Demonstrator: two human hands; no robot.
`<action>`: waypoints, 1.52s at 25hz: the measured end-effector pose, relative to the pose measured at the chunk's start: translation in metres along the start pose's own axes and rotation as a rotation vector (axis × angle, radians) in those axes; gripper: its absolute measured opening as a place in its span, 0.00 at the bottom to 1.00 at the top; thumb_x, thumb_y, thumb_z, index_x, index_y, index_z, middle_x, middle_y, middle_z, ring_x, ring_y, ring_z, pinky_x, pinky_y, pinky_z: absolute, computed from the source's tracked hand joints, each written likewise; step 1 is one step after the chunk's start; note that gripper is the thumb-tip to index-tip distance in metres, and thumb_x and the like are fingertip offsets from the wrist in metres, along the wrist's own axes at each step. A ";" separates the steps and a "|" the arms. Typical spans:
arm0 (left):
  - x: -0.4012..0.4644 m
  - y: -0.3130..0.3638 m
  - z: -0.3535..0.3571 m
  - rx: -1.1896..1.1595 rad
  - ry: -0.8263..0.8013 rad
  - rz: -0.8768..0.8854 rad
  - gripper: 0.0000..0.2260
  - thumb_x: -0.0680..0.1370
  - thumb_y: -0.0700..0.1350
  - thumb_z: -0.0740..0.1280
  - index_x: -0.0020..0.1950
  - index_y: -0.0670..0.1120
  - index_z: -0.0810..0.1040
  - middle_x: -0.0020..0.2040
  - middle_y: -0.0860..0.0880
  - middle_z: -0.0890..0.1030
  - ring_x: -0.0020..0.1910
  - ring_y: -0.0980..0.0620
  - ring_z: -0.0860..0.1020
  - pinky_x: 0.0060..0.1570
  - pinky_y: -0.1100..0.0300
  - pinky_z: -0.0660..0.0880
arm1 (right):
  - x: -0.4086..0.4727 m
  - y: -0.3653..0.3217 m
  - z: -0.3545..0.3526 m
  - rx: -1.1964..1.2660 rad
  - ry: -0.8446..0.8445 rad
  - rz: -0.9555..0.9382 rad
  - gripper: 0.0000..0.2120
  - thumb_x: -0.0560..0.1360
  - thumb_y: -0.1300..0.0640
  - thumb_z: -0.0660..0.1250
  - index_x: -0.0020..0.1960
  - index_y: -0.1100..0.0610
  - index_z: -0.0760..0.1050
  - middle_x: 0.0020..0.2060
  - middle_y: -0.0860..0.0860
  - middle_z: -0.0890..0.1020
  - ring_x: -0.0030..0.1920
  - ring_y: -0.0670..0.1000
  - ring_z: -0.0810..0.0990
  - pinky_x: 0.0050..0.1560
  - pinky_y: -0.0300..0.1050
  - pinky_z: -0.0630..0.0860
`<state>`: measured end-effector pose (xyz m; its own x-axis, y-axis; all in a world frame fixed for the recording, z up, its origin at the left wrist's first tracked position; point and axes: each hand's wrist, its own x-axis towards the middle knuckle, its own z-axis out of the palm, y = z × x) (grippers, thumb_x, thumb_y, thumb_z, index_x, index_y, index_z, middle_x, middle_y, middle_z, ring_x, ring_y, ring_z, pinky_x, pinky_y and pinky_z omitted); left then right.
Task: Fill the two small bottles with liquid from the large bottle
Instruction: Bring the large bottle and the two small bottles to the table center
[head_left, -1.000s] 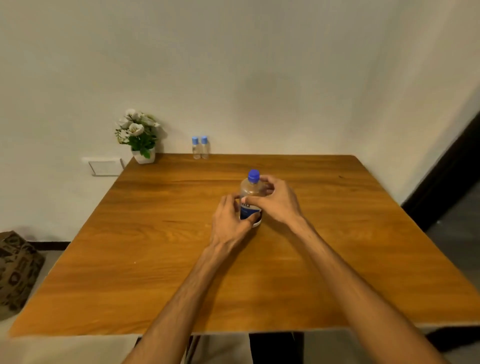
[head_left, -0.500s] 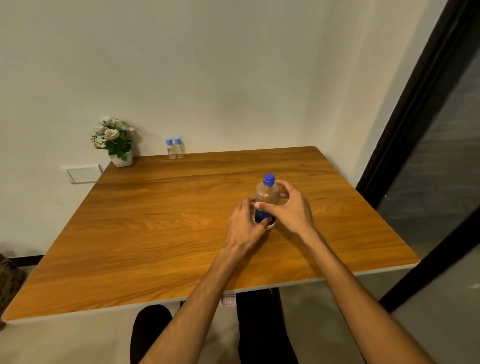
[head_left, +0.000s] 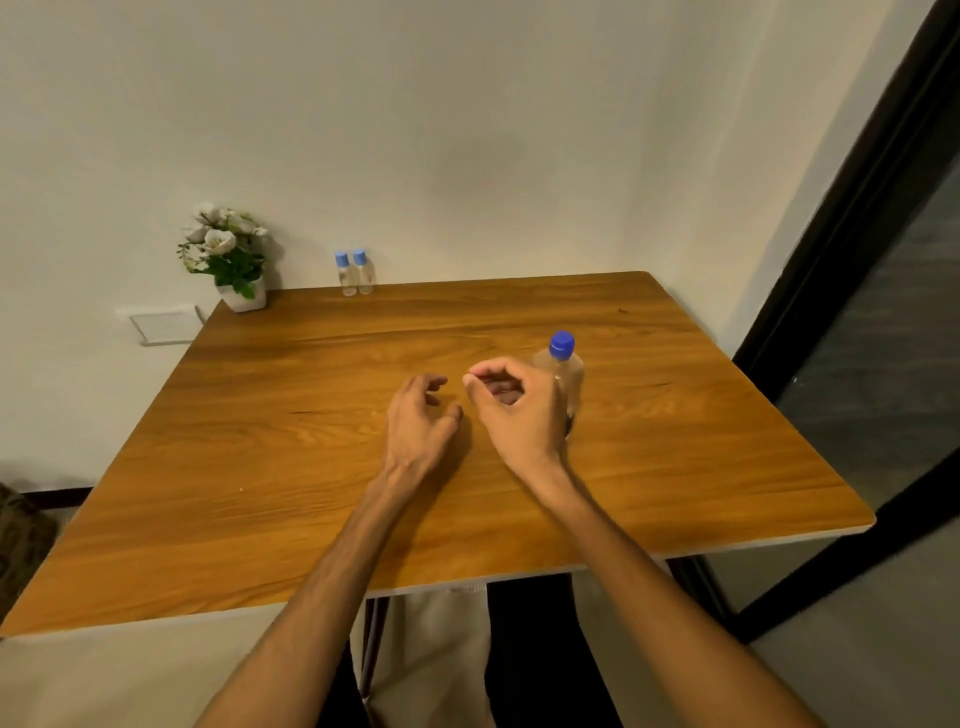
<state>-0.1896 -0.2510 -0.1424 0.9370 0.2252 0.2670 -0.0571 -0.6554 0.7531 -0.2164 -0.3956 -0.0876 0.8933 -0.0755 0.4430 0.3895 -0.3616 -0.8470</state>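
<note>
large bottle (head_left: 565, 370) stands upright on the wooden table (head_left: 675, 447), right of centre, blue cap on, its lower part hidden behind the right hand (head_left: 519, 410). right hand sits in front of the bottle, fingers loosely curled with thumb near fingertips, nothing visibly held; contact with the bottle cannot be told. left hand (head_left: 418, 423) hovers just left of the right hand, fingers loosely curled and apart, holding nothing. 2 small bottles (head_left: 355, 272), capped blue, stand touching side by side at the far table edge by the wall, well apart from the hands. flower pot (head_left: 240, 296) at far left corner.
</note>
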 end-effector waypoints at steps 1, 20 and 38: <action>0.011 -0.007 -0.010 0.014 0.019 -0.008 0.19 0.75 0.49 0.72 0.65 0.45 0.80 0.61 0.45 0.82 0.52 0.50 0.82 0.54 0.49 0.82 | 0.009 -0.001 0.019 -0.008 -0.039 0.009 0.04 0.76 0.61 0.77 0.49 0.53 0.86 0.40 0.43 0.86 0.40 0.39 0.84 0.40 0.30 0.79; 0.322 -0.157 -0.049 0.141 0.195 -0.197 0.25 0.80 0.54 0.72 0.73 0.44 0.73 0.66 0.43 0.81 0.61 0.44 0.81 0.59 0.49 0.79 | 0.278 0.084 0.309 -0.258 -0.185 0.231 0.25 0.76 0.52 0.76 0.71 0.57 0.77 0.64 0.54 0.84 0.61 0.55 0.84 0.51 0.43 0.77; 0.135 -0.098 -0.062 -0.066 0.110 -0.157 0.17 0.74 0.47 0.78 0.62 0.44 0.83 0.51 0.50 0.86 0.50 0.52 0.83 0.50 0.60 0.79 | 0.104 0.060 0.184 -0.150 -0.125 0.330 0.11 0.69 0.47 0.79 0.50 0.47 0.86 0.41 0.43 0.88 0.44 0.44 0.87 0.47 0.43 0.82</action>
<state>-0.0791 -0.1113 -0.1429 0.8929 0.4010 0.2048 0.0608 -0.5580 0.8276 -0.0589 -0.2541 -0.1466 0.9893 -0.0997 0.1065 0.0475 -0.4698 -0.8815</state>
